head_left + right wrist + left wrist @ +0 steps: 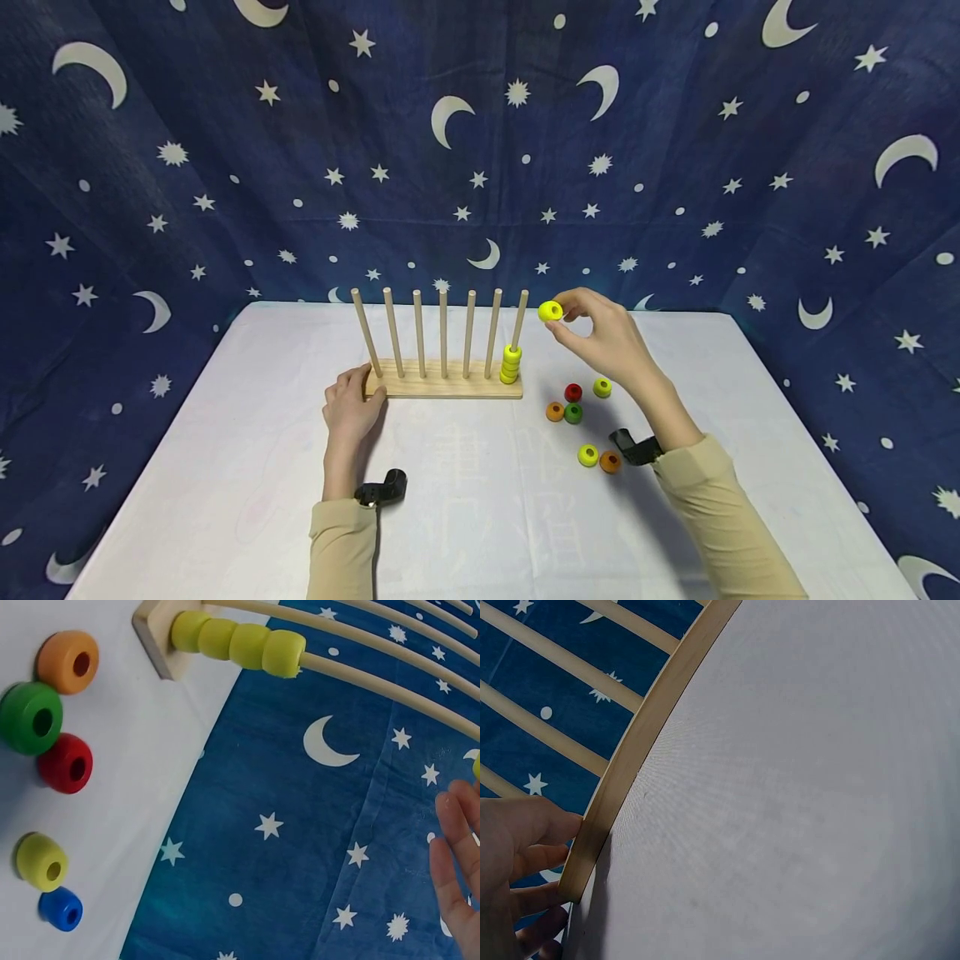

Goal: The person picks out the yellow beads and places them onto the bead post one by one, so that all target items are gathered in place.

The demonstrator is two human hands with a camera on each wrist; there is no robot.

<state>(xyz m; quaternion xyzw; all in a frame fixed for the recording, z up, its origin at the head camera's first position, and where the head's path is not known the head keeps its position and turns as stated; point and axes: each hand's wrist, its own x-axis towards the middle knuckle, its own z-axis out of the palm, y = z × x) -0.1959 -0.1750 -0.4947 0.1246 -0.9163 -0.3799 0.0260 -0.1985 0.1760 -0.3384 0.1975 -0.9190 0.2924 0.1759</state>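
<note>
Right hand (603,333) pinches a yellow bead (550,311); left hand (352,408) steadies the peg rack (442,387), its rightmost peg (519,323) carrying four beads (511,364), six pegs (443,333) bare.

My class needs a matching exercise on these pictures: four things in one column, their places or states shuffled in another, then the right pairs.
1. Left hand
2. Right hand
3. Stacked yellow beads
4. Red bead

A. On the table, beside the green bead
B. Pinching a lifted yellow bead
C. On the rightmost peg
D. Holding the left end of the wooden base

Pairs: 1-D; 2-B; 3-C; 4-A
</note>
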